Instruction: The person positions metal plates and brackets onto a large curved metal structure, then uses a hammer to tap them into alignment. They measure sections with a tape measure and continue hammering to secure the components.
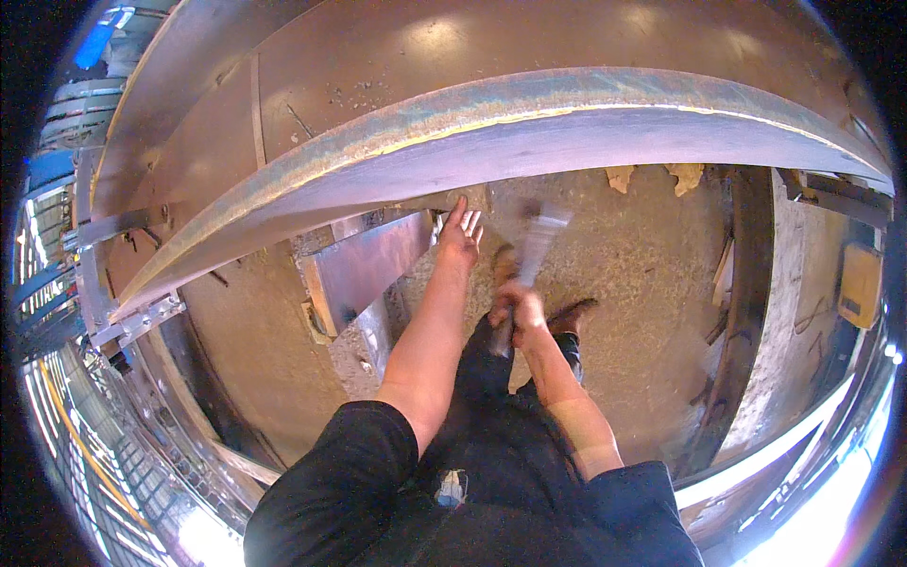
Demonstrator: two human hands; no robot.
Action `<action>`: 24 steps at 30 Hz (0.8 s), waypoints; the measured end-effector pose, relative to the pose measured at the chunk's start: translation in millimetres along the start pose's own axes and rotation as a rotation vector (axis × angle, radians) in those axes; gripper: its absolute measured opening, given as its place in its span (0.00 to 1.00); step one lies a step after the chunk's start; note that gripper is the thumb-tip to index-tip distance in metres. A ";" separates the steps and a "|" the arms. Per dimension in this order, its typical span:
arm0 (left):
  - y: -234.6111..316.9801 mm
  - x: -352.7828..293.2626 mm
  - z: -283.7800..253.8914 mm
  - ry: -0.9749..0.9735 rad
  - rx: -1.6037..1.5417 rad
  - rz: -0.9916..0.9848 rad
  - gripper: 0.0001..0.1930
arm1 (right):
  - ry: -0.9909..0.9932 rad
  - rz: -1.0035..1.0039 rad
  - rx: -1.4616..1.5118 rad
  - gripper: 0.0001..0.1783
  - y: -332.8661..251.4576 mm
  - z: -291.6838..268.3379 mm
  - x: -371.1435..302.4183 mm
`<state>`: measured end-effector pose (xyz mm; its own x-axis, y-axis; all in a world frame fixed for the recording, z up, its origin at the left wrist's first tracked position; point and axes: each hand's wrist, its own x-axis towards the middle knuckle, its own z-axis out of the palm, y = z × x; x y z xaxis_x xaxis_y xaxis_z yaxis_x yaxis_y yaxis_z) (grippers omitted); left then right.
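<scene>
My right hand is wrapped round the handle of what looks like a hammer. Its upper end is smeared by motion and points away from me. My left hand reaches forward with fingers apart, close under the lower edge of a long steel plate standing on edge. Whether its fingertips touch the plate I cannot tell. Just left of that hand, a short steel beam piece runs in under the plate.
Beyond the upright plate spreads a wide brown steel sheet. Dark steel beams lie on the right, and a yellowish block sits at the far right. My feet stand on the dusty floor. Metal framework fills the left side.
</scene>
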<state>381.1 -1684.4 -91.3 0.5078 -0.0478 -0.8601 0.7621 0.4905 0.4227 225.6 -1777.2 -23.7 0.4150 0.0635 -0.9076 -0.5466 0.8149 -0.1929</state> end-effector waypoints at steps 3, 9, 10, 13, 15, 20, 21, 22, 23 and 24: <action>3.9 1.0 2.3 -0.032 0.003 -0.004 0.41 | -0.082 0.066 -0.010 0.09 -6.4 0.2 -9.9; 0.5 -28.2 -16.2 -0.245 0.256 -0.055 0.37 | 0.161 -0.045 -0.028 0.13 -29.8 -85.9 -66.5; -2.6 -39.3 -36.0 -0.298 0.446 -0.078 0.35 | 0.198 -0.087 0.012 0.14 -34.0 -109.0 -75.4; 0.3 -102.2 -92.4 -0.499 1.204 -0.066 0.26 | 0.284 -0.334 0.225 0.10 -43.9 -227.9 -88.9; 38.6 -171.2 -109.4 -0.490 1.439 0.051 0.22 | 0.422 -0.582 0.244 0.08 -72.2 -272.5 -135.2; 206.9 -320.4 -100.1 -0.102 0.919 0.989 0.10 | 0.851 -1.012 0.270 0.16 -141.3 -415.7 -256.9; 253.3 -340.6 -84.6 -0.005 0.981 1.261 0.14 | 0.989 -1.217 0.246 0.16 -154.1 -426.2 -273.4; 294.4 -349.5 -83.8 0.146 0.974 1.414 0.18 | 0.947 -1.263 0.368 0.17 -173.6 -401.1 -304.4; 316.8 -346.8 -57.6 0.278 1.019 1.751 0.21 | 0.772 -1.229 0.510 0.18 -189.8 -445.0 -329.4; 336.2 -337.0 -36.3 0.254 1.109 1.757 0.22 | 0.766 -1.355 0.474 0.18 -205.1 -493.1 -346.3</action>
<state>451.6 -1471.8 330.2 0.8135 -0.0806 0.5760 -0.4383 -0.7360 0.5160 -164.7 -2250.4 146.3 -0.1394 -0.9757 -0.1690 0.2185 0.1361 -0.9663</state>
